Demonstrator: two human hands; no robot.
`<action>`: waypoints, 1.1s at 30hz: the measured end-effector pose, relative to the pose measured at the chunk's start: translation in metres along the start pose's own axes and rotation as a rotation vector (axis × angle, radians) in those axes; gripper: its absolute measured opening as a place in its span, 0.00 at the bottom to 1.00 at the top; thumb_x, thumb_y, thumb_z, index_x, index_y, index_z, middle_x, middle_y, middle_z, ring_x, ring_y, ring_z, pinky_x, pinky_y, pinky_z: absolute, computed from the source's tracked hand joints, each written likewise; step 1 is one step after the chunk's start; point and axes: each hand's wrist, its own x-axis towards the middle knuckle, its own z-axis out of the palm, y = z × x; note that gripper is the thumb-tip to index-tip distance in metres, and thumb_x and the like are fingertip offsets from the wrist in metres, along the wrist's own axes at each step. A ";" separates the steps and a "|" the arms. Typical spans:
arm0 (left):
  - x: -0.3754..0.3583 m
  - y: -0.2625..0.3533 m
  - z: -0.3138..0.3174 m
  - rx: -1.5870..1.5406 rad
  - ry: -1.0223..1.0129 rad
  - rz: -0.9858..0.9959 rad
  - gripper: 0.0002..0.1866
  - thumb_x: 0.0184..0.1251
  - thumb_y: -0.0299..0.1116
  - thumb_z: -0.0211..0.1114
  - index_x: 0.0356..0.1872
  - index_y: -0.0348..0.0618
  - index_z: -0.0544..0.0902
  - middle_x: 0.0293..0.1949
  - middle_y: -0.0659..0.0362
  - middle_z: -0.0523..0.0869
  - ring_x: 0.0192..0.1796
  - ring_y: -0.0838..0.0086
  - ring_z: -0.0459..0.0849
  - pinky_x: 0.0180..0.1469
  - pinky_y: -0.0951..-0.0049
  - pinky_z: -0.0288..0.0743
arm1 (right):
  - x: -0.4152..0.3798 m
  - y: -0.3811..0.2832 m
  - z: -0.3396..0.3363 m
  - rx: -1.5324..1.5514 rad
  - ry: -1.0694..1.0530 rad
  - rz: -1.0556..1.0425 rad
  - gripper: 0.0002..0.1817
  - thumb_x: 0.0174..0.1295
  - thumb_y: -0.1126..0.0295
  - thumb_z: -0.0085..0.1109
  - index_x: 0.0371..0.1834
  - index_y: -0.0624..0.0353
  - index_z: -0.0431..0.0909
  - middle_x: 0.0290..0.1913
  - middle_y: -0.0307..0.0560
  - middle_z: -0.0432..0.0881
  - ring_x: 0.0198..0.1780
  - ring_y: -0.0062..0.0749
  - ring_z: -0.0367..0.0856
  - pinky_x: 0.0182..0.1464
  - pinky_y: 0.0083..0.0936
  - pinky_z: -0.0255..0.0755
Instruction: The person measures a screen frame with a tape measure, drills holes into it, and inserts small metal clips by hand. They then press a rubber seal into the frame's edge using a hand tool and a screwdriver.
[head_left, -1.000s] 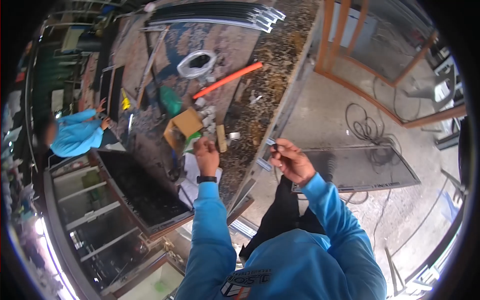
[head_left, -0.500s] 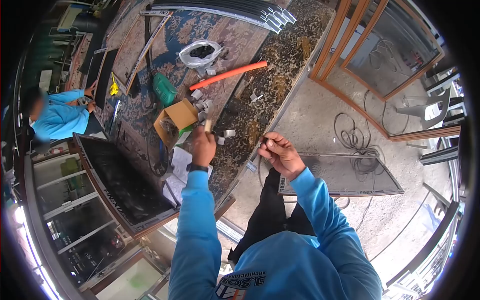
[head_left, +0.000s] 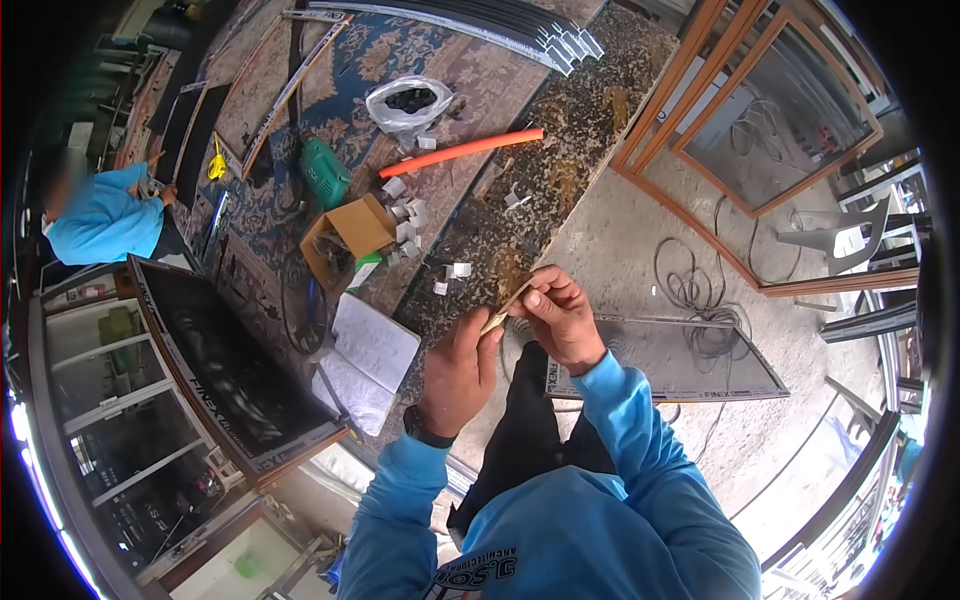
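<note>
Both hands meet just off the near edge of the table, the left hand and right hand with fingers pinched on a small tan strip, seemingly wooden, held between them, above small grey pieces and an open notebook

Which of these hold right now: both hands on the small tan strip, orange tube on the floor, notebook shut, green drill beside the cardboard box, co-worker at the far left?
1. Both hands, left hand and right hand, meet at the small tan strip. True.
2. The orange tube lies on the floor. False: it lies on the table.
3. The notebook is shut. False: it lies open.
4. The green drill lies near the cardboard box. True.
5. A co-worker is at the far left. True.
</note>
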 end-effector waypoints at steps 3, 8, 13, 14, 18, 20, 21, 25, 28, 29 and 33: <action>0.000 -0.002 0.002 0.024 0.020 0.042 0.15 0.82 0.29 0.65 0.62 0.35 0.78 0.46 0.41 0.88 0.44 0.42 0.90 0.41 0.51 0.82 | -0.002 0.003 0.006 -0.047 -0.001 -0.048 0.10 0.77 0.78 0.65 0.58 0.60 0.81 0.49 0.43 0.89 0.50 0.28 0.90 0.58 0.27 0.85; -0.003 0.005 0.000 -0.061 -0.045 0.011 0.14 0.82 0.29 0.64 0.62 0.36 0.78 0.41 0.41 0.87 0.41 0.40 0.88 0.39 0.53 0.80 | -0.009 -0.005 0.012 -0.181 0.024 -0.110 0.12 0.75 0.79 0.67 0.58 0.60 0.80 0.50 0.40 0.88 0.52 0.24 0.87 0.58 0.25 0.80; -0.004 0.009 -0.001 -0.320 -0.169 -0.107 0.12 0.85 0.31 0.62 0.59 0.37 0.78 0.34 0.46 0.86 0.33 0.53 0.87 0.36 0.59 0.78 | -0.016 -0.016 0.014 -0.154 -0.004 -0.103 0.13 0.75 0.78 0.68 0.59 0.61 0.80 0.50 0.39 0.88 0.52 0.22 0.85 0.60 0.24 0.77; -0.005 0.011 -0.002 -0.363 -0.191 -0.142 0.11 0.85 0.32 0.61 0.59 0.37 0.78 0.33 0.47 0.85 0.31 0.57 0.86 0.36 0.60 0.78 | -0.017 -0.018 0.014 -0.167 -0.017 -0.100 0.13 0.75 0.79 0.68 0.58 0.61 0.80 0.50 0.40 0.88 0.52 0.22 0.85 0.59 0.24 0.77; -0.010 0.006 -0.002 -0.512 -0.289 -0.292 0.11 0.86 0.34 0.61 0.57 0.36 0.78 0.31 0.53 0.83 0.30 0.71 0.81 0.34 0.65 0.76 | -0.017 -0.021 0.011 -0.125 -0.067 -0.077 0.12 0.75 0.79 0.67 0.58 0.60 0.80 0.49 0.40 0.89 0.51 0.23 0.85 0.59 0.25 0.78; -0.010 0.010 -0.006 -0.771 -0.367 -0.481 0.11 0.87 0.34 0.60 0.57 0.36 0.78 0.31 0.53 0.83 0.30 0.71 0.81 0.34 0.67 0.75 | -0.017 -0.019 0.011 -0.036 -0.089 -0.062 0.12 0.75 0.79 0.67 0.58 0.60 0.80 0.49 0.41 0.89 0.51 0.23 0.86 0.59 0.26 0.78; -0.009 0.014 -0.006 -0.902 -0.404 -0.573 0.11 0.87 0.34 0.60 0.57 0.36 0.78 0.32 0.53 0.84 0.30 0.70 0.82 0.34 0.67 0.75 | -0.018 -0.017 0.012 0.016 -0.102 -0.056 0.12 0.75 0.79 0.67 0.58 0.59 0.80 0.49 0.42 0.90 0.51 0.24 0.87 0.59 0.26 0.79; -0.014 0.029 -0.002 -0.391 -0.144 -0.189 0.11 0.85 0.31 0.61 0.58 0.36 0.78 0.35 0.49 0.85 0.32 0.62 0.85 0.35 0.64 0.78 | -0.019 -0.016 0.018 0.097 -0.129 -0.071 0.12 0.75 0.79 0.66 0.58 0.59 0.80 0.50 0.45 0.91 0.52 0.27 0.90 0.58 0.27 0.82; -0.008 0.043 -0.009 -0.214 -0.041 -0.039 0.11 0.83 0.29 0.62 0.59 0.36 0.79 0.39 0.45 0.87 0.36 0.53 0.89 0.38 0.60 0.81 | -0.019 -0.017 0.013 0.077 -0.136 -0.071 0.12 0.75 0.79 0.67 0.59 0.59 0.81 0.51 0.47 0.92 0.52 0.29 0.91 0.57 0.27 0.83; -0.007 0.044 -0.010 -0.185 -0.035 -0.004 0.12 0.82 0.28 0.63 0.60 0.36 0.79 0.41 0.45 0.87 0.37 0.50 0.89 0.39 0.59 0.82 | -0.019 -0.017 0.011 0.073 -0.131 -0.071 0.12 0.75 0.79 0.67 0.58 0.59 0.81 0.51 0.47 0.92 0.51 0.29 0.91 0.57 0.27 0.83; -0.003 0.046 -0.013 -0.116 -0.056 0.039 0.13 0.81 0.26 0.64 0.61 0.37 0.79 0.43 0.43 0.88 0.40 0.44 0.90 0.38 0.56 0.81 | -0.018 -0.016 0.006 0.025 -0.108 -0.067 0.12 0.74 0.74 0.69 0.56 0.57 0.80 0.49 0.48 0.92 0.50 0.34 0.92 0.60 0.35 0.84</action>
